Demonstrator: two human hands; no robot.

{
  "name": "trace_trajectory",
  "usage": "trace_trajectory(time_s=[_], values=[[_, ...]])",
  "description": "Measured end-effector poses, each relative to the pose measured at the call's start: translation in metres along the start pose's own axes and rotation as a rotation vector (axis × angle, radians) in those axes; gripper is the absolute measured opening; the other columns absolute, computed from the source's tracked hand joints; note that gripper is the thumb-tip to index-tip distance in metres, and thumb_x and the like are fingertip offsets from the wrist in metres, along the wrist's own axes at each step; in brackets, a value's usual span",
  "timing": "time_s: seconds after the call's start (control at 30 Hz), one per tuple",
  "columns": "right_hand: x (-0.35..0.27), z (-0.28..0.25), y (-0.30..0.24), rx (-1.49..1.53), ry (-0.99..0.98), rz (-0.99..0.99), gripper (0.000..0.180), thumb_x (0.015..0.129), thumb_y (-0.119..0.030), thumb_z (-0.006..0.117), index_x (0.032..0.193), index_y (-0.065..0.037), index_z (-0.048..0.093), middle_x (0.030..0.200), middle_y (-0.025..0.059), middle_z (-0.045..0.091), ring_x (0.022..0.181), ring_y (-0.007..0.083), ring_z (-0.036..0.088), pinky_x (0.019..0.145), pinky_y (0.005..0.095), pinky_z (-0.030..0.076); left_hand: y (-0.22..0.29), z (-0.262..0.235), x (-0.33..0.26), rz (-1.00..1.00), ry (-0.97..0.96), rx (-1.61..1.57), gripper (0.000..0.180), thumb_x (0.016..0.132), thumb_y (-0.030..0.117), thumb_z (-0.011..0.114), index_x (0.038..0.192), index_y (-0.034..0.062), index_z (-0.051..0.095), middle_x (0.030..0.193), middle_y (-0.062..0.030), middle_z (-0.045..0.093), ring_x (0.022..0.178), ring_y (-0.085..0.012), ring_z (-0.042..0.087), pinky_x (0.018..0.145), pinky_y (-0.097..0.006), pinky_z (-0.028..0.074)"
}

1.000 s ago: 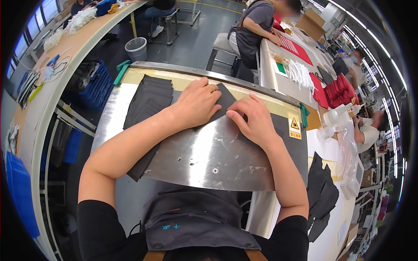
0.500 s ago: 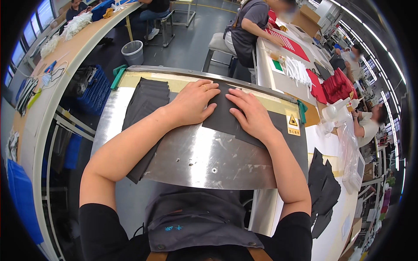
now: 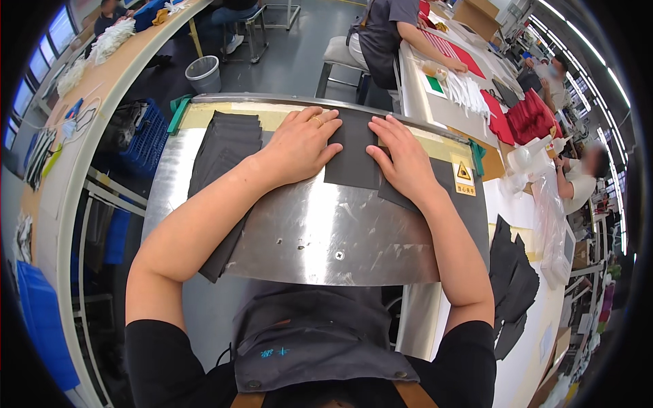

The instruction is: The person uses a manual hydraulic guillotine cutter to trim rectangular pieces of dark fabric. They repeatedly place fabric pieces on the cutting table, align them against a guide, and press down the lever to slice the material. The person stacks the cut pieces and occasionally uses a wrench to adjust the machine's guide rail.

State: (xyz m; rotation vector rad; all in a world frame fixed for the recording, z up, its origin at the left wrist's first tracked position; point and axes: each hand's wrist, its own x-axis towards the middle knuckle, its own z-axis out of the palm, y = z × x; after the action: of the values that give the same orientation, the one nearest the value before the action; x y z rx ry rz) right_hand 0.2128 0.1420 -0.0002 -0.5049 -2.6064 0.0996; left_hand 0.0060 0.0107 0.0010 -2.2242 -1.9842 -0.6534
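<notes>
A dark grey, flat rectangular piece of sheet material (image 3: 352,155) lies on the shiny metal plate (image 3: 309,238), its far end by the metal bar (image 3: 286,102). My left hand (image 3: 299,146) rests open on its left edge, fingers stretched toward the bar, a ring on one finger. Open too, my right hand (image 3: 406,160) lies at the piece's right edge, fingers forward. More dark material (image 3: 449,180) shows beneath and beyond the right hand. Left of my left arm, a fanned stack of dark pieces (image 3: 221,153) reaches the plate's near edge, partly hidden by the forearm.
Green clamps (image 3: 178,114) sit at the bar's ends. A yellow warning label (image 3: 464,178) is at the right. Dark scraps (image 3: 510,285) lie on the right-hand table. A grey bin (image 3: 203,73) and blue crate (image 3: 145,139) stand beyond. Co-workers sit at neighbouring tables.
My right hand has shifted right, widening the gap between my hands and baring more of the dark piece. My left hand stays at its left edge. The view has tilted slightly.
</notes>
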Motion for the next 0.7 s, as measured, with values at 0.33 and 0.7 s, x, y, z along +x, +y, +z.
trace_trajectory(time_s=[0.33,0.7], values=[[-0.001,-0.006,-0.008,-0.012,-0.002,0.069,0.041,0.092,-0.03,0.065,0.124,-0.005,0.063,0.125,0.0138,0.054,0.122,0.0312,0.048,0.101,0.0412,0.044,0.0,0.002,-0.001,0.012,0.035,-0.016,0.044,0.095,0.028,0.059,0.129,-0.0003,0.056,0.139,-0.0147,0.052,0.132,-0.0344,0.043,0.11,-0.043,0.034],[0.0,-0.006,-0.009,-0.009,0.024,0.044,0.039,0.09,-0.027,0.067,0.123,-0.006,0.064,0.118,0.0123,0.054,0.114,0.03,0.051,0.095,0.04,0.047,-0.001,-0.002,0.0,0.07,0.096,-0.089,0.039,0.089,0.022,0.065,0.119,-0.0026,0.061,0.121,-0.0156,0.058,0.119,-0.0337,0.048,0.104,-0.041,0.039]])
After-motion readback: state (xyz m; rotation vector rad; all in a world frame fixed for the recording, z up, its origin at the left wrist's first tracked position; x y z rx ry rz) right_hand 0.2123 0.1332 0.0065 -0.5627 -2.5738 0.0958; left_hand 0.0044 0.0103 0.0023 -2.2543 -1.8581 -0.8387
